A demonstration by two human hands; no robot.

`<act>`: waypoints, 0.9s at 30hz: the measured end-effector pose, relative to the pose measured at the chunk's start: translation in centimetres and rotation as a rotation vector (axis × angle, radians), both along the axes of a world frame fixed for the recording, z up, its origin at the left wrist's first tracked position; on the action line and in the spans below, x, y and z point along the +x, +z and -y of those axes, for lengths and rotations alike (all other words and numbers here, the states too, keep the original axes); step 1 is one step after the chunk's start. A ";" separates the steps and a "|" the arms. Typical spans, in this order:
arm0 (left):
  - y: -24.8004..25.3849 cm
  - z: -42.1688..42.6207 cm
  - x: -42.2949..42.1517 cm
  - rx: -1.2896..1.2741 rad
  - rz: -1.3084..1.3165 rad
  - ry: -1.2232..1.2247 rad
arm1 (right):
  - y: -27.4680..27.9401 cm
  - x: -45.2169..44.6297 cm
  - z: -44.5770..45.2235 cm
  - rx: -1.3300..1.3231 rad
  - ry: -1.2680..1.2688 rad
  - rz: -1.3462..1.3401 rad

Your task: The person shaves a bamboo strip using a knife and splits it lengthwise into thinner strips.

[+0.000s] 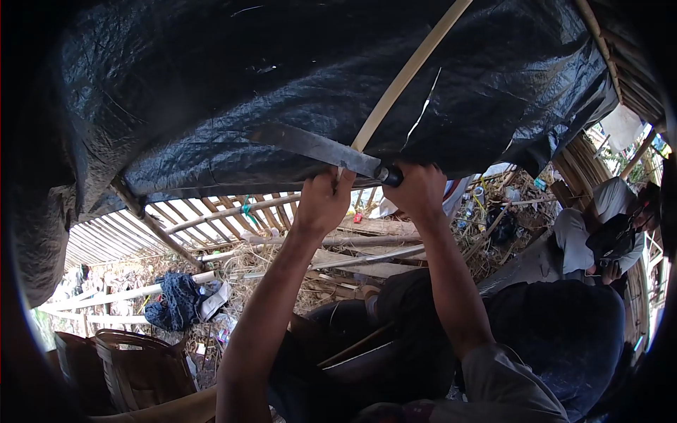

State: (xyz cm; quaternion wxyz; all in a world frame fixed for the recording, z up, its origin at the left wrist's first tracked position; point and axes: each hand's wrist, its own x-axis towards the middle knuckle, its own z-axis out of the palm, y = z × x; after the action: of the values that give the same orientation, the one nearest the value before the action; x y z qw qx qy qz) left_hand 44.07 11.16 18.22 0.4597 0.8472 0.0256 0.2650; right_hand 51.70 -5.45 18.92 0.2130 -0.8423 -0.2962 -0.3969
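Note:
A long machete (321,149) points to the left, its blade lying across a pale bamboo strip (409,70) near the strip's lower end. My right hand (420,190) is wrapped round the machete's dark handle. Beside it on the left, my left hand (326,201) pinches the lower end of the strip, just below the blade. From there the strip slants up and right in front of a dark plastic sheet (211,92).
Bamboo slats (211,211) and poles stand behind. Dark cloth (176,299) hangs at the left above brown baskets (144,366). Another person (610,218) sits at the right. Straw and litter (504,204) cover the ground.

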 end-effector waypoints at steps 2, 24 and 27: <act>-0.6 -0.1 0.4 -0.007 0.029 -0.005 | 0.1 -0.1 0.1 0.001 0.015 0.021; -0.8 0.9 0.1 -0.061 0.127 -0.086 | 0.9 -0.1 2.1 -0.049 -0.071 0.014; -0.8 0.2 -0.2 -0.034 -0.012 -0.046 | 0.9 0.4 3.3 0.073 -0.264 -0.126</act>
State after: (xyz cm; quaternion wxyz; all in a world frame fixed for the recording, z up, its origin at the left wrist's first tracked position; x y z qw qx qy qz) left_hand 43.84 10.99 17.39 0.4799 0.8412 0.0132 0.2486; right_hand 52.09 -8.76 19.80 0.2077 -0.8889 -0.1544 -0.3780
